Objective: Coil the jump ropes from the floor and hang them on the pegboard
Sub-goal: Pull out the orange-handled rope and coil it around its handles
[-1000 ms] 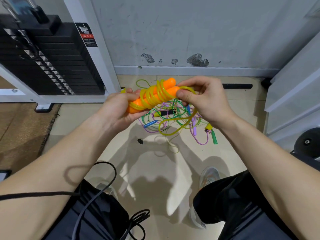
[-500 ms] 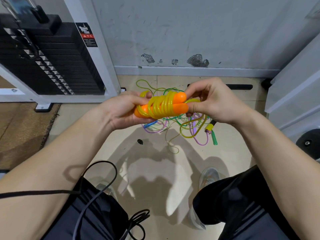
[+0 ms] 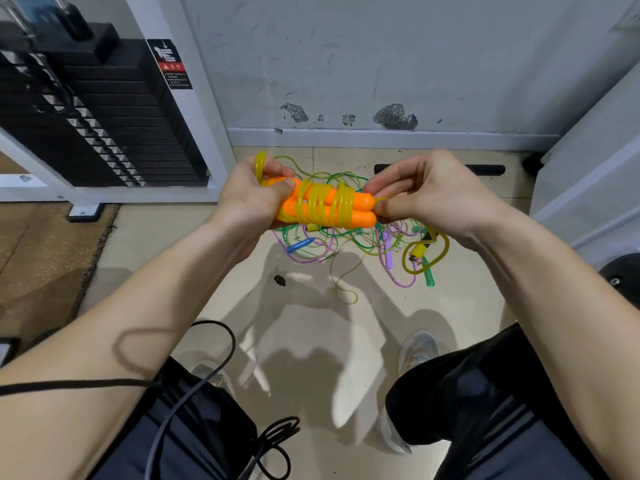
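The yellow rope (image 3: 323, 202), wound around its two orange handles (image 3: 360, 209), was up in front of me above the floor (image 3: 311, 341). My left hand (image 3: 249, 199) clenched the handles; my right hand (image 3: 426, 195) pinched the rope's loose run. The last wraps, I judged, needed steady tension and a tucked end. The tangled ropes (image 3: 346, 244) lay by the floor's wall edge.

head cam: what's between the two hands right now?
Head view: the two orange handles wrapped in yellow rope span the gap between the left hand and the right hand.

two orange handles (image 3: 360, 210), two hands (image 3: 429, 195)
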